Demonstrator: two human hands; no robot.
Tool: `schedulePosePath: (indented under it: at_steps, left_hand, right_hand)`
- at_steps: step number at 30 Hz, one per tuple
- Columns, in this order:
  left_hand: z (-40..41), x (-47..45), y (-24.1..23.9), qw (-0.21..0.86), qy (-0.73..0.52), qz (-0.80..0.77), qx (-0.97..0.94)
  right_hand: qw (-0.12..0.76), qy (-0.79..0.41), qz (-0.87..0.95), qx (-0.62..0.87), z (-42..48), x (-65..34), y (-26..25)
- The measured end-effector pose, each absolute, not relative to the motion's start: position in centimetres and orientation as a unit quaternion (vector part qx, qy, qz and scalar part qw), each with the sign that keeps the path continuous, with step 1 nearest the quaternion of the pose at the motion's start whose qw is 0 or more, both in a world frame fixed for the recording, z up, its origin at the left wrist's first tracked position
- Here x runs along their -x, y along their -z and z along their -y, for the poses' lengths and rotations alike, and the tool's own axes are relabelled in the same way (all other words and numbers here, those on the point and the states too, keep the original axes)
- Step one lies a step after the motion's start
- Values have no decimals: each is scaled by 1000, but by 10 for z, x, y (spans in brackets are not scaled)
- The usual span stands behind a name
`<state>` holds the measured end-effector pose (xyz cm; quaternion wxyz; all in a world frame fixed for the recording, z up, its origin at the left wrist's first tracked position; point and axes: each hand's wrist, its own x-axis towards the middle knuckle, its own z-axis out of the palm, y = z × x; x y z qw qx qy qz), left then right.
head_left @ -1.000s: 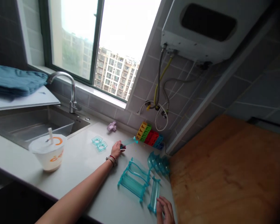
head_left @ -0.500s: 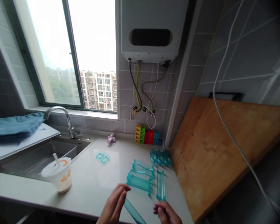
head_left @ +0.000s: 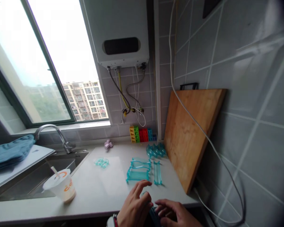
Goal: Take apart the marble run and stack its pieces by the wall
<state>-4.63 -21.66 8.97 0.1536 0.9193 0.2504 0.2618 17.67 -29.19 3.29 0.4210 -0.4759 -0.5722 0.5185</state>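
Presently holding a teal plastic piece (head_left: pixel 154 217), mostly hidden, in the closed grip of the left hand (head_left: pixel 135 204), at the counter's (head_left: pixel 97 192) front edge toward its right corner. With right hand (head_left: pixel 178 212) half-curled close beside, cannot tell whether gripping too. Farther back, seeing a teal frame (head_left: pixel 138 176), a narrow teal panel (head_left: pixel 157 173) beside it.

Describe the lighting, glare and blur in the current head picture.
Head view: daylight blows out the sky through the green-framed glass window; at right, soft glare streaks the glossy grey tiled wall, and the far edge blurs darkly; at bottom, the teal plastic piece between bare left hand and bare right hand looks dim, mostly covered.
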Motion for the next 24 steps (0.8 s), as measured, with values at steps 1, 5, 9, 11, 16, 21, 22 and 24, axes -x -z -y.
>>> schedulePosePath:
  at_steps: [1, 5, 9, 11, 16, 21, 22, 24]
  left_hand:
    - [219, 41, -93, 152, -253, -248, -923]
    - [226, 23, -108, 149, -216, -228, -938]
    - [209, 21, -132, 194, -161, -183, -950]
    - [187, 23, -145, 219, -162, -201, -941]
    - [112, 35, -153, 160, -150, -309, -925]
    - [63, 42, -124, 87, -2, -324, -942]
    - [57, 41, -118, 86, 10, -329, -940]
    - [47, 37, -106, 86, 30, -340, -936]
  right_hand:
    - [419, -510, 584, 472, 293, -177, -38]
    - [394, -487, 629, 461, 293, -172, -48]
    - [400, -379, 626, 552, 296, -172, -46]
    - [417, -318, 622, 581, 301, -173, -44]
    - [428, -304, 646, 554, 307, -173, -48]
    - [407, -293, 636, 586, 301, -175, -56]
    - [412, -287, 631, 592, 299, -177, -57]
    - [428, -272, 617, 602, 296, -181, -58]
